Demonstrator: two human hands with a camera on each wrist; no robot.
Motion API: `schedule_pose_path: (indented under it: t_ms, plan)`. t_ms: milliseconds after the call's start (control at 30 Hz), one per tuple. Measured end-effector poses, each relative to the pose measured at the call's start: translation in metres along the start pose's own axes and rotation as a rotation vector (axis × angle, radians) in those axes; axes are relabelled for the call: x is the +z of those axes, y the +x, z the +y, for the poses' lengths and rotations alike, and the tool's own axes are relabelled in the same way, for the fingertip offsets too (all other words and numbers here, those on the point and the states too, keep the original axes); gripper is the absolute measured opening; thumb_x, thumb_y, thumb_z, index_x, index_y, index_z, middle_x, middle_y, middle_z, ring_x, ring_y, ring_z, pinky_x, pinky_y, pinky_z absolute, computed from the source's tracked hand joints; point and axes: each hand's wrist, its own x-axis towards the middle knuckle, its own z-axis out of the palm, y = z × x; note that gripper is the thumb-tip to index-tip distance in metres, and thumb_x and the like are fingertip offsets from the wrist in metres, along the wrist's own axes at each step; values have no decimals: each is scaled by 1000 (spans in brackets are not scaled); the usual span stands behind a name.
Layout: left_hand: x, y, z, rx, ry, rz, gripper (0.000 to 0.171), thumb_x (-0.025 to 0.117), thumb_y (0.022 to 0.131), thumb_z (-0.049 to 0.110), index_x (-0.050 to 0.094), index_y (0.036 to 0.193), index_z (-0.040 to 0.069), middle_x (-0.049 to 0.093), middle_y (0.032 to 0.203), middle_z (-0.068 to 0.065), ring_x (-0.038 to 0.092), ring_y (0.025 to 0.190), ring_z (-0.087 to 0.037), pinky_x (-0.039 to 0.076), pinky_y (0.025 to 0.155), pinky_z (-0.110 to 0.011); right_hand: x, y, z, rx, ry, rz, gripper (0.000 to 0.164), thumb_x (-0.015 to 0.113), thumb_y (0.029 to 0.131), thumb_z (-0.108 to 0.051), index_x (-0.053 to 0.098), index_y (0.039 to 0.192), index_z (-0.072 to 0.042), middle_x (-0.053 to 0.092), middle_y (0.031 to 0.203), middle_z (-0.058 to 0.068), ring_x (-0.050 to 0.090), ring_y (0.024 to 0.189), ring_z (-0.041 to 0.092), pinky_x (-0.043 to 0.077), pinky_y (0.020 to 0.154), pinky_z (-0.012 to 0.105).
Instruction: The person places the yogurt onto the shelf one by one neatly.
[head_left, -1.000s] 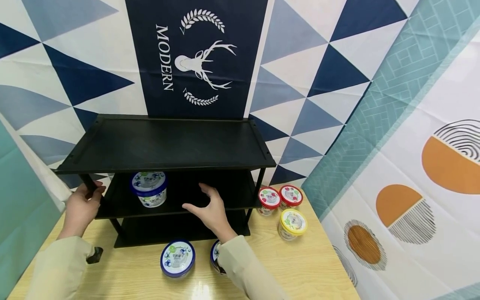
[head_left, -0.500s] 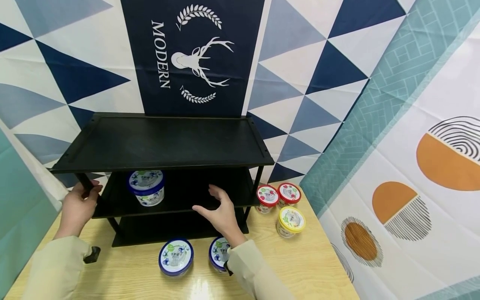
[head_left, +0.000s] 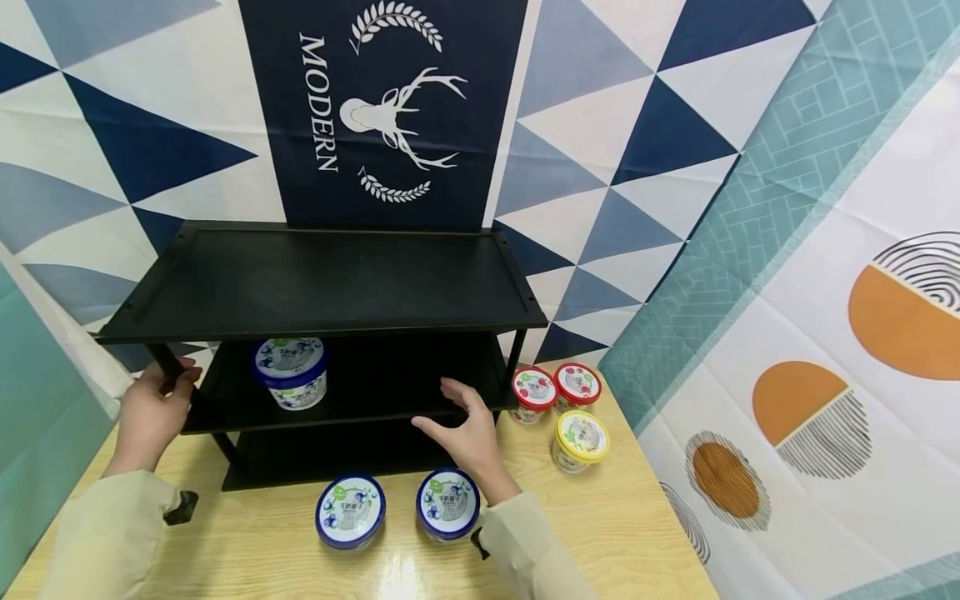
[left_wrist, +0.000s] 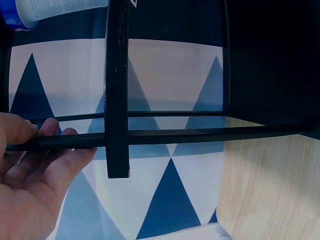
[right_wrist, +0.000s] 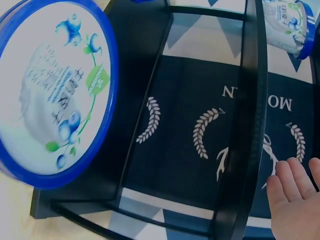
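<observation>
A black three-tier shelf (head_left: 322, 279) stands against the patterned wall. My left hand (head_left: 150, 417) grips its front left post (head_left: 163, 360); the left wrist view shows fingers and thumb curled round that thin bar (left_wrist: 200, 134). On the middle tier, toward the left, sits a blue-lidded tub (head_left: 291, 375). My right hand (head_left: 472, 437) is in front of the middle tier's right part, thumb and fingers spread, holding nothing. Two more blue-lidded tubs, a left one (head_left: 350, 511) and a right one (head_left: 447, 504), stand before the shelf. The right one's lid (right_wrist: 55, 100) looms large in the right wrist view.
Right of the shelf, two red-lidded tubs (head_left: 534, 390) and a yellow-lidded tub (head_left: 581, 442) stand close together on the wooden table (head_left: 600, 542). A patterned cloth wall (head_left: 585, 125) rises behind, and another hangs along the right side.
My right hand has moved right along the front of the middle tier, uncovering the right blue-lidded tub. The left hand keeps its hold on the post. The head view has shifted slightly.
</observation>
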Motion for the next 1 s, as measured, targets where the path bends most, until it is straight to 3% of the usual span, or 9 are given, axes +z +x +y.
schedule_pose_path:
  t_ms: [333,700,1000]
  plan:
    - [0,1,-2,-2,-1,10,28,42,97,14,53,113,-5,37,82,44,36,76,25,35,62,-4,-11,-11,12,-45,13,-22,69,80,73,-34,51,132,-16,55,130,1,53,119,19,39,103,44]
    - [0,0,-2,-4,0,16,27,42,96,15,53,111,-5,37,81,44,37,75,24,35,61,-5,-22,-25,27,-69,-9,-51,63,80,73,-30,53,129,-18,57,128,1,54,118,20,39,102,45]
    - [1,1,-2,-10,3,11,28,42,97,17,53,111,-4,37,82,44,37,76,24,35,62,-5,-27,-38,48,-10,-18,-80,63,82,71,-28,56,126,-16,58,127,2,54,118,22,40,101,44]
